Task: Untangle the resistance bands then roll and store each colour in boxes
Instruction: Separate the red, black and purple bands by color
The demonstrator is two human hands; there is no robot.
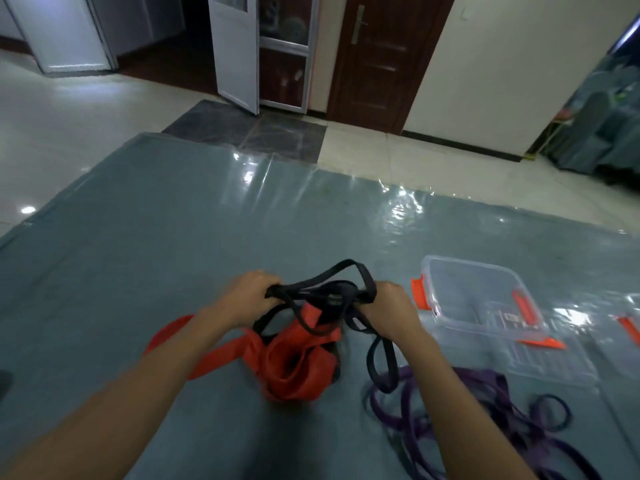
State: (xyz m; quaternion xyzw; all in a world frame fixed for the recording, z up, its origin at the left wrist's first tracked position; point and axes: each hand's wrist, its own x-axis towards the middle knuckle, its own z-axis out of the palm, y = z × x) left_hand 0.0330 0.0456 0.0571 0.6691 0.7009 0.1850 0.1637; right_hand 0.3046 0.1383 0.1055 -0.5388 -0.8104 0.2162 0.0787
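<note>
L forearm (131, 393) & R forearm (457, 410) bare to frame edge. L hand (247, 297) & R hand (393, 311) bare too. Slim wrists. Finer detail lost to blur.

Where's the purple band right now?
Head view, lower right: the purple band lies loose on the grey mat, under and right of the right forearm and nearer the camera than the clear box.

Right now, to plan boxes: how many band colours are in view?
3: black bands held by left hand and right hand; red band beneath them; purple bands lower right. More may be hidden.
</note>
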